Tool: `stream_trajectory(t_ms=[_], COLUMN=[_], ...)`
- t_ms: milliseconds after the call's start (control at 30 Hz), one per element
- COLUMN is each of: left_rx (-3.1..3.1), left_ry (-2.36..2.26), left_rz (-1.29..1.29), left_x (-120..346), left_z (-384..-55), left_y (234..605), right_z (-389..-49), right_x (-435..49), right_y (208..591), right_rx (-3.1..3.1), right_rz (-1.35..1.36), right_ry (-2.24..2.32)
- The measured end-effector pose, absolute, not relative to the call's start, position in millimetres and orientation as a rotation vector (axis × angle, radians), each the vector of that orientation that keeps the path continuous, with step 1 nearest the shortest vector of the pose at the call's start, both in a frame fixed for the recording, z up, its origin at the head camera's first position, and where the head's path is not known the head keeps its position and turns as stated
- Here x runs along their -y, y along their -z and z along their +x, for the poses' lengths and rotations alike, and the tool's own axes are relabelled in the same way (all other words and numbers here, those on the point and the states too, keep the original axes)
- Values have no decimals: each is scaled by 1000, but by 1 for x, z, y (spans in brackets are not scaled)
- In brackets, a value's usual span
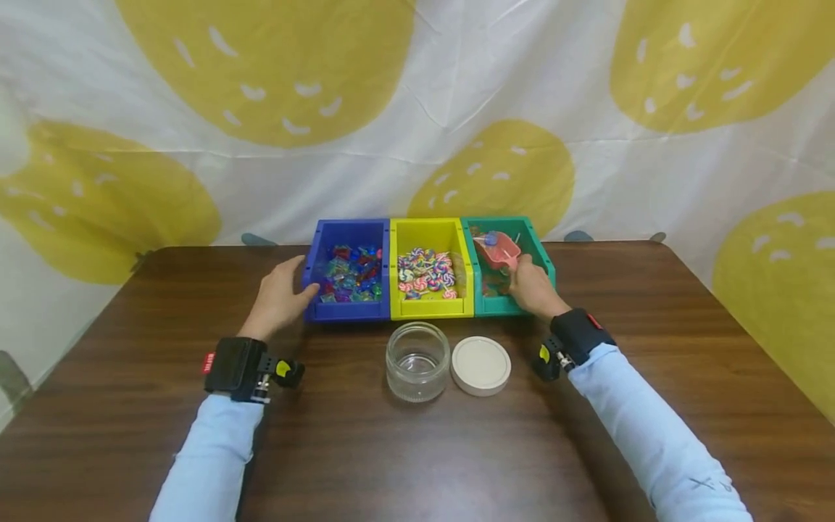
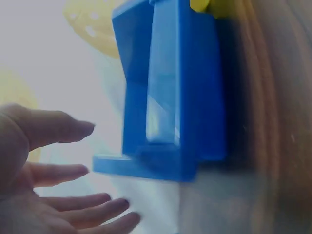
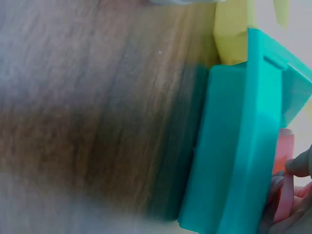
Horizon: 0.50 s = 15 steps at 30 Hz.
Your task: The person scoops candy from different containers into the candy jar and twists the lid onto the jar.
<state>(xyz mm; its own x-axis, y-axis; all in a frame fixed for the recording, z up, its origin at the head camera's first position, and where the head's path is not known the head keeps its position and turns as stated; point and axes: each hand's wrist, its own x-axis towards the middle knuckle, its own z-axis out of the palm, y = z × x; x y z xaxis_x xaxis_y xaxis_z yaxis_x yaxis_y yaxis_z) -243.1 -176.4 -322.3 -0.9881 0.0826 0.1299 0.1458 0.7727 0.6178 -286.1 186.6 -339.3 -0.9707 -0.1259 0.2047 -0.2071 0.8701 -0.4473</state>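
Note:
My right hand [image 1: 533,286] reaches into the green bin [image 1: 548,261] and grips the handle of a pink scoop [image 1: 501,251]. A blue lollipop [image 1: 491,238] shows at the scoop's far side, and more sweets lie partly hidden below. In the right wrist view, thumb and fingers pinch the pink scoop [image 3: 282,151] behind the bin's front wall. Beside the left wall of the blue bin [image 1: 349,312], my left hand [image 1: 275,297] is spread, thumb near the rim. The left wrist view shows that hand [image 2: 58,195] with extended fingers, holding nothing.
Colourful wrapped sweets [image 1: 352,275] fill the blue bin's floor. Swirl lollipops [image 1: 427,274] lie in the yellow bin [image 1: 432,310] between the other two. A lidless glass jar [image 1: 418,366] stands in front, with a white lid [image 1: 481,366] flat on the brown table [image 1: 417,464].

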Motion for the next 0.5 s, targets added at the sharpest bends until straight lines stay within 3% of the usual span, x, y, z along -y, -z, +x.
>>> stream_trajectory(t_ms=[500], left_rx=[2527], left_ry=[1174], left_rz=[-558], left_x=[144], left_z=[-226], left_y=[310], right_z=[-265], right_x=[-206], right_y=[320], right_rx=[2816], right_rz=[321], right_ry=[-935])
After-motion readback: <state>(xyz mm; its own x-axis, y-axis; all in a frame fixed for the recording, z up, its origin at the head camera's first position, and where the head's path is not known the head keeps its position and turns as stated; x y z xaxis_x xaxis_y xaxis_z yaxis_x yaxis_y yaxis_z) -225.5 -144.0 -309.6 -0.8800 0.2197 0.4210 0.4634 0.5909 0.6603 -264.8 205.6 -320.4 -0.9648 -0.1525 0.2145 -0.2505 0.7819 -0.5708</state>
